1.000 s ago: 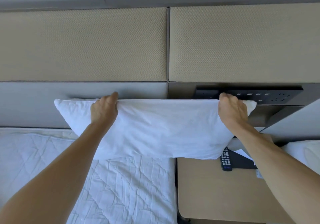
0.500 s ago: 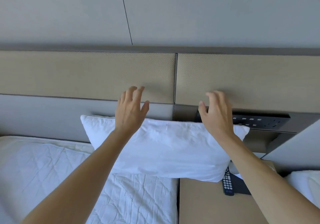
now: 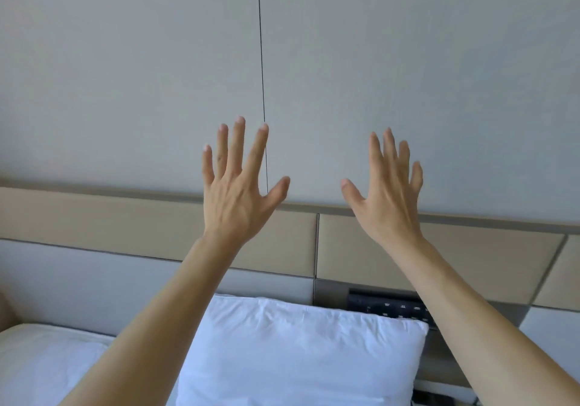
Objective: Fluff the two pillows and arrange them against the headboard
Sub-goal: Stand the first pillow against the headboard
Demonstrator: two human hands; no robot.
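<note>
Pillow propped against beige headboard, apparently on white bed, both hands spread, empty, grey wall

Both of the person's bare arms reach up and forward, forearms rising from the lower corners of the view and converging slightly toward the middle. The left hand is raised with its back to the camera, fingers straight and spread wide, thumb angled out to the right. The right hand is held at about the same height, also back toward the camera, its fingers extended and closer together, thumb pointing out to the left. The two hands are apart, thumbs facing each other. Neither hand holds or touches anything.
</note>
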